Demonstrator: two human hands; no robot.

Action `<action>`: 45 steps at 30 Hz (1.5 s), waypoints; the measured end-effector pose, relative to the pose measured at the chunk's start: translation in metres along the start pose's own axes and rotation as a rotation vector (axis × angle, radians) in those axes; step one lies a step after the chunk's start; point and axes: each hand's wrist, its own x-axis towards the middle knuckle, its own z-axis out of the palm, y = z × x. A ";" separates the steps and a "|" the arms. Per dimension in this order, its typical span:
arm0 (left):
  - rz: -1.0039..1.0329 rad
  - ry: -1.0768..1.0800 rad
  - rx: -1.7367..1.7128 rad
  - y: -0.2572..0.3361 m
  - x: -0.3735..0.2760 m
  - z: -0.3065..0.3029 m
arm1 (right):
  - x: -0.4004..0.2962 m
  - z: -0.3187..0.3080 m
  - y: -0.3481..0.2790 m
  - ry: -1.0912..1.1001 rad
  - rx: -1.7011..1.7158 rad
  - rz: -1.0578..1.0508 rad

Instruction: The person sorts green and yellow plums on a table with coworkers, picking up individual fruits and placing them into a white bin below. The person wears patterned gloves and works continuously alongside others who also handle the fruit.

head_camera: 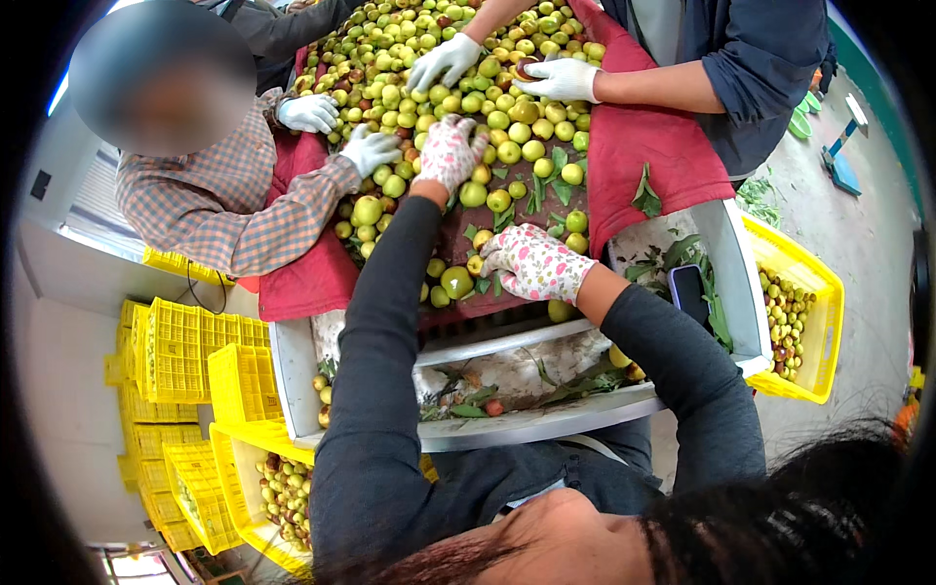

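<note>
Green and reddish-brown jujube-like fruits point(409, 73) cover a sorting table lined with dark red cloth point(658, 157). My left hand point(451, 153), in a flower-patterned glove, reaches far in among the fruits; its fingers are partly hidden, so a hold on one cannot be told. Nearer me, my right hand point(537, 265), in a matching glove, is palm down with bent fingers beside small yellowish fruits point(475, 264). Whether it grips one is not clear. Green leaves point(561, 186) lie between and beyond the hands. A larger green fruit point(457, 282) sits left of my right hand.
Two co-workers in white gloves point(446, 62) point(371, 150) handle fruit across and at the left. A metal trough point(541, 428) with leaves edges the table near me. A phone point(689, 292) lies at its right. Yellow crates point(826, 314) point(175, 351) stand on both sides.
</note>
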 end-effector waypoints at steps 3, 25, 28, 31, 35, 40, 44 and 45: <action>0.312 -0.068 -0.107 0.006 -0.055 0.003 | 0.002 0.003 0.002 -0.001 -0.016 -0.022; -0.003 -0.222 -0.126 0.039 0.020 -0.012 | 0.001 -0.007 -0.004 -0.035 0.094 0.076; 0.195 -0.228 -0.115 0.042 -0.028 -0.017 | 0.000 -0.012 -0.009 -0.051 0.064 0.083; 0.281 -0.186 -0.138 0.053 -0.082 -0.029 | 0.000 -0.012 -0.009 -0.084 0.076 0.089; 0.113 -0.374 -0.290 0.036 -0.089 -0.047 | 0.002 -0.021 -0.017 -0.012 0.079 0.180; 0.161 0.009 -0.258 0.043 -0.086 -0.029 | -0.005 -0.024 -0.016 -0.051 0.145 0.126; 0.244 -0.159 -0.287 0.028 -0.111 -0.012 | -0.005 -0.019 -0.016 -0.016 0.137 0.091; 0.284 -0.197 -0.235 0.029 -0.119 -0.015 | -0.005 -0.016 -0.013 0.021 0.133 0.070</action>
